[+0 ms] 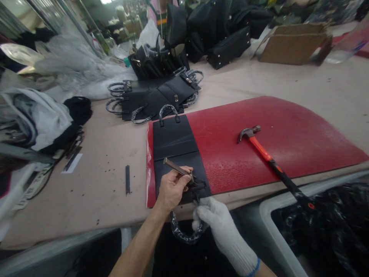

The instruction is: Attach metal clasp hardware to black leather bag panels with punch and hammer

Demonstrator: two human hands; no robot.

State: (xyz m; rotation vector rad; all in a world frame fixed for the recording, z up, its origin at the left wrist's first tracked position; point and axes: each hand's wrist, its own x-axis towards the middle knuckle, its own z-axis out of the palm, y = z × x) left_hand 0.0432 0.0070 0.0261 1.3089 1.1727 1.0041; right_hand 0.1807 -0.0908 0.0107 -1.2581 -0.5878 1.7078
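A black bag panel (175, 132) lies over the left end of the red board, with a plastic-wrapped handle (169, 108) at its far edge. My bare left hand (173, 188) is closed around a slim metal rod that looks like a punch (173, 165). The rod is tilted, its lower end near a small slotted tab on the panel; the exact contact is unclear. My right hand (215, 217), in a white knitted glove, pinches the near plastic-wrapped handle (184, 237) by its right end, just below the panel. That handle hangs past the table's front edge.
A claw hammer (259, 148) rests on the red board (230, 127), its grip jutting past the edge. Beyond lie stacked black bag panels (150, 96), black bags (227, 48) and a cardboard box (294, 44). A dark strip (127, 179) is at left; a lined bin (268, 211) stands front right.
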